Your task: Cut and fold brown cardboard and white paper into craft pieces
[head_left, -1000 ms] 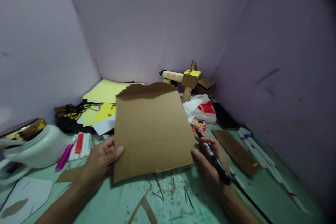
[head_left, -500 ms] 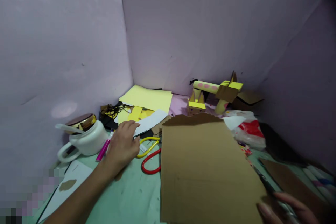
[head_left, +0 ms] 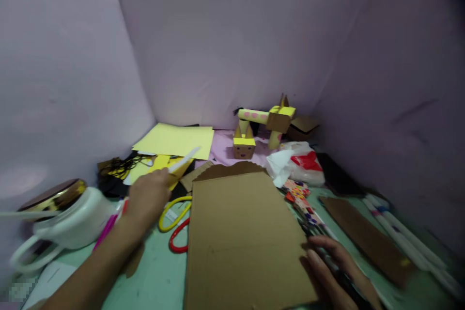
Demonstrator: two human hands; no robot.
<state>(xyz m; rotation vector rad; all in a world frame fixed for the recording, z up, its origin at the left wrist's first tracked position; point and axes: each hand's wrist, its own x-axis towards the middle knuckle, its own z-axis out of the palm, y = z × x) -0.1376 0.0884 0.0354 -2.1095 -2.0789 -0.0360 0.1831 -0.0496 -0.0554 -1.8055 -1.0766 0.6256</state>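
Note:
A large brown cardboard sheet (head_left: 240,232) lies flat on the green table (head_left: 160,281). My right hand (head_left: 334,271) rests on the sheet's right edge with its fingers curled round a dark pen (head_left: 319,247). My left hand (head_left: 148,198) is lifted over the pile of yellow paper (head_left: 174,140), pinching a white paper piece (head_left: 183,160) and raising its end. Scissors with yellow and red handles (head_left: 176,223) lie just right of that hand, beside the cardboard.
A white jug with a gold lid (head_left: 61,218) stands at the left, markers (head_left: 109,225) beside it. A cardboard and yellow paper model (head_left: 267,123) stands at the back. A plastic bag (head_left: 301,162), a cardboard strip (head_left: 366,237) and white pens (head_left: 403,235) lie at the right.
My left hand let go of the cardboard, reached left to the paper pile and lifted a white piece. The cardboard went from held up to lying flat. The camera swung about.

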